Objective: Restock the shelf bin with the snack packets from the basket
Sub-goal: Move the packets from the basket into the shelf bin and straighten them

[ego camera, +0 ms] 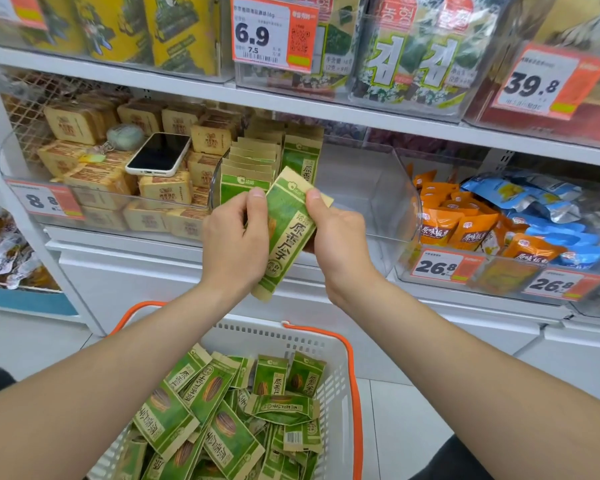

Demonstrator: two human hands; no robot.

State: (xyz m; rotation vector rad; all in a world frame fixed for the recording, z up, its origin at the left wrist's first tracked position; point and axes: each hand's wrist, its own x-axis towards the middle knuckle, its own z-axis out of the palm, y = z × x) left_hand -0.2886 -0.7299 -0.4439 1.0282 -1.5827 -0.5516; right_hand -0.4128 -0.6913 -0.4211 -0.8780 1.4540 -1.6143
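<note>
Both hands hold one green and tan snack packet (288,233), tilted, just in front of the clear shelf bin (378,199). My left hand (234,244) grips its left edge and my right hand (338,240) pinches its right edge near the top. Inside the bin, on its left side, stands a row of several matching packets (253,161); the bin's right half shows only clear plastic. Below my arms, the white basket (336,386) with orange handles holds a loose heap of several of the same green packets (222,420).
A phone (158,154) and a keychain lie on tan packets in the bin to the left. Orange and blue packets (499,223) fill the bin to the right. Seaweed packs and price tags sit on the shelf above (291,98). Grey tiled floor surrounds the basket.
</note>
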